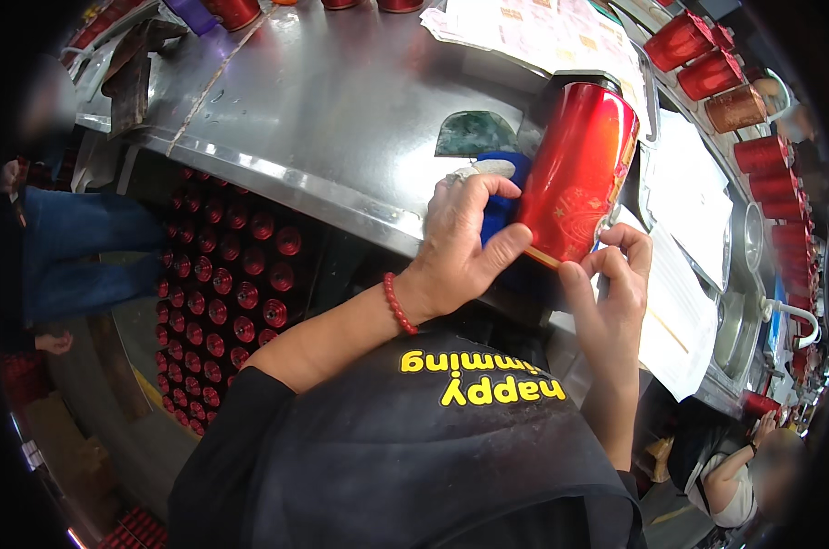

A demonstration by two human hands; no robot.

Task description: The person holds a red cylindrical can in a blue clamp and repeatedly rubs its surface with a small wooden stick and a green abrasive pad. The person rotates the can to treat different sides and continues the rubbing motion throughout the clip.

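A glossy red canister (586,169) with gold patterning near its lower end lies tilted in front of me, its far end against a dark fitting. My left hand (465,233) grips it from the left, thumb and index finger spread along its side; the other fingers are partly hidden. A whitish piece (493,168) shows by that index finger. At the canister's lower right edge, my right hand (613,279) is closed with thumb and curled index finger on the rim. Behind the left fingers is a blue block (508,192), mostly covered.
The steel bench (341,110) carries a greenish translucent sheet (477,133) and printed decal sheets (561,32). White papers (680,311) lie at right, before a row of red canisters (780,197). Racked red parts (222,293) stand below the bench at left. Other people stand at both sides.
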